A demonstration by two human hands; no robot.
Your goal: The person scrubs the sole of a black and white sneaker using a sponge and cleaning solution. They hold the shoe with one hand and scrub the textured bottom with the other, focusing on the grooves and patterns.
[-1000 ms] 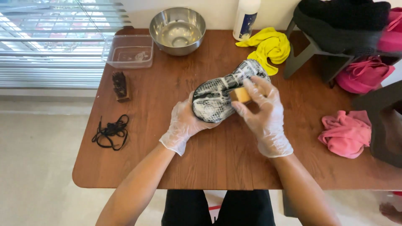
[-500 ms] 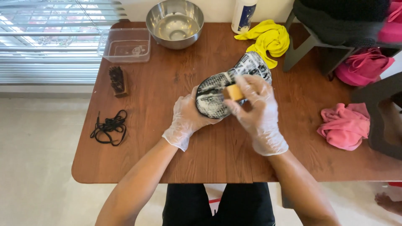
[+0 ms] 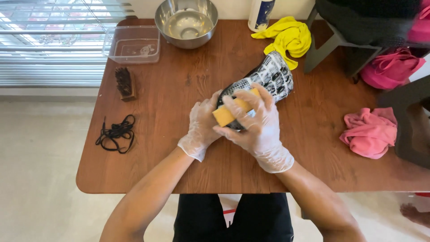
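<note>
Bare table [image 3: 179, 166] lies open just left of the left hand [image 3: 202, 127], out to the black laces [image 3: 116, 134] and brush [image 3: 124, 83]. Beyond the hands, the steel bowl [image 3: 187, 22] and yellow cloth [image 3: 286, 38] block. Right of the right hand [image 3: 255, 123], wood runs clear to the pink cloth [image 3: 369, 132].

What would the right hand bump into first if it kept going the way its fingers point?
The right hand points up and left, already pressing a yellow sponge against the patterned shoe. Beyond that, probably the left hand gripping the shoe, though depth is hard to judge.
</note>
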